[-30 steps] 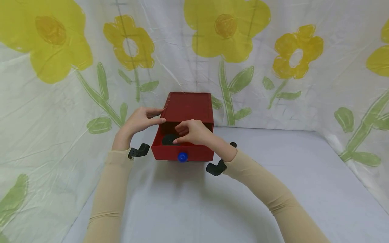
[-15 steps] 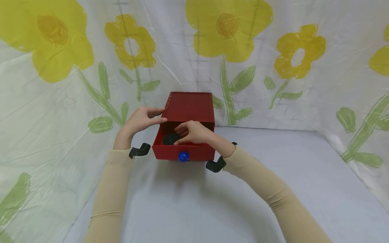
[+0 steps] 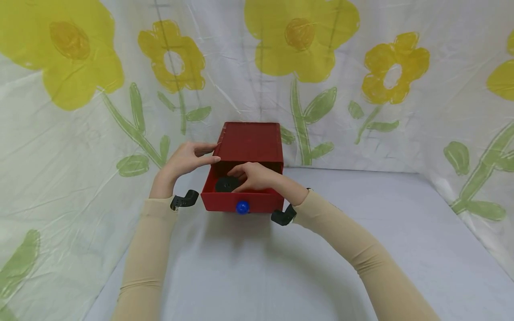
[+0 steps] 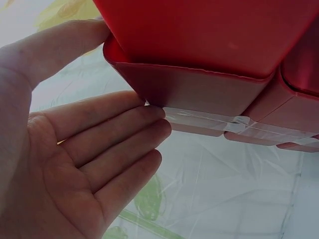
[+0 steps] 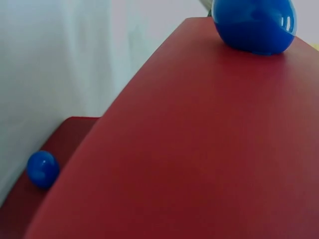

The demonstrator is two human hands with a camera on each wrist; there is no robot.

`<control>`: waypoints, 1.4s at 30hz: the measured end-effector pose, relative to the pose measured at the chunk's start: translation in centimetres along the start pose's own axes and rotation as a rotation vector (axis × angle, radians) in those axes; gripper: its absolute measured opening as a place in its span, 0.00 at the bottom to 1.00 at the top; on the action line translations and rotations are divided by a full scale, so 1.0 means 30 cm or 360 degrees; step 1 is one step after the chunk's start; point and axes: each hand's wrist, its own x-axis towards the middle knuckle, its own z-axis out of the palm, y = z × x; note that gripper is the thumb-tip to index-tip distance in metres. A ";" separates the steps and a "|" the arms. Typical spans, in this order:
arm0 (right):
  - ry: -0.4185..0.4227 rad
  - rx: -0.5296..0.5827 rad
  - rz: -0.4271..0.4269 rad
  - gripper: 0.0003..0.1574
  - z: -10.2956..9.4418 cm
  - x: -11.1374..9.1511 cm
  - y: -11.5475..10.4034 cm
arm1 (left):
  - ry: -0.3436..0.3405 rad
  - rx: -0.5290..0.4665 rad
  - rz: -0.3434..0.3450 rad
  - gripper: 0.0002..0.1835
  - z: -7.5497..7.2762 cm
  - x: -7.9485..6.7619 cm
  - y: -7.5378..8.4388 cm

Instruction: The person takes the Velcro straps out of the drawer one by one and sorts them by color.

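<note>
A red box (image 3: 253,140) has its upper drawer (image 3: 221,203) pulled out; a blue knob (image 3: 242,207) sits on the drawer front. Inside it, at the left, lies a black round object (image 3: 226,184). My right hand (image 3: 257,176) reaches over the front into the drawer, fingers bent, thumb and fingertips at the object's right side. Whether they pinch it I cannot tell. My left hand (image 3: 184,158) rests against the box's left edge. In the left wrist view, its straight fingers (image 4: 124,132) touch the red casing (image 4: 184,89), with the thumb spread apart above.
The right wrist view shows another blue knob (image 5: 43,169) on a red front below the drawer. Clear tape (image 4: 199,119) runs around the casing. A white table (image 3: 257,267) lies in front, and a flower-printed curtain (image 3: 225,89) hangs close behind.
My right hand has sunk slightly deeper into the drawer, and more of the black round object shows beside it. The left hand and the box have stayed put.
</note>
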 end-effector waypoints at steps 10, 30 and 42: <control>-0.0013 -0.0039 -0.0022 0.33 0.003 0.001 0.002 | 0.0004 0.0005 -0.0013 0.35 0.001 0.001 -0.004; 0.0025 -0.0117 -0.0042 0.31 0.005 -0.011 -0.009 | 0.0006 -0.0021 0.0006 0.33 0.001 0.001 -0.006; 0.0101 -0.0128 -0.0043 0.32 -0.020 -0.034 -0.013 | 0.0014 0.0000 0.0004 0.34 0.002 -0.002 -0.002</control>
